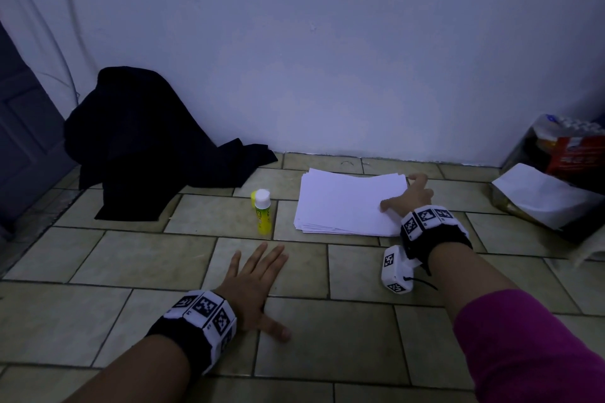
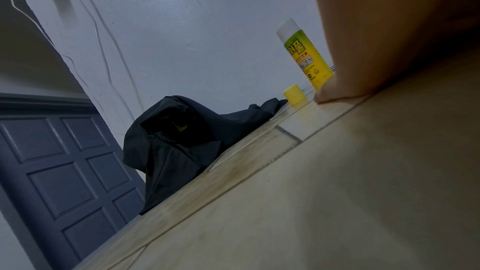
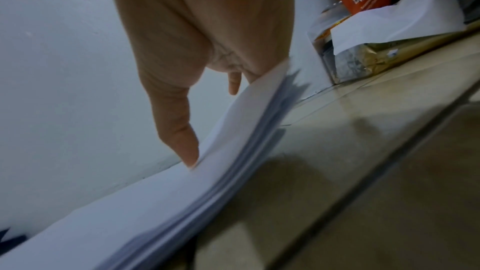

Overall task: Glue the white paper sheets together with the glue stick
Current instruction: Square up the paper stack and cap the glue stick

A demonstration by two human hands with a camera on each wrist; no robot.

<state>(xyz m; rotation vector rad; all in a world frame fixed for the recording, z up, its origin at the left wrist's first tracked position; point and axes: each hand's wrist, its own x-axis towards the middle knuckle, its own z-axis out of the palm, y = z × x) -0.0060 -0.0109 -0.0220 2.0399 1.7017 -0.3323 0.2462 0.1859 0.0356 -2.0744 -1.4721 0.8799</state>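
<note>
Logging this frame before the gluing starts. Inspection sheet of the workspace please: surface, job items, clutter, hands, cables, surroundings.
Surface: tiled floor, dim light, some stains in the left wrist view.
Job's things: stack of white paper sheets lying near the wall; glue stick upright to its left, uncapped, white glue exposed; yellow cap standing on the floor beside it.
Clutter: dark cloth heaped against the wall; plastic-wrapped package with a white sheet over it at right.
Hands: left hand flat on the floor, fingers straight; right hand at the stack's right edge, thumb on top, lifting that edge.
Cables: white cables running down the wall at left.
Surroundings: plain white wall; grey panelled door at left.
</note>
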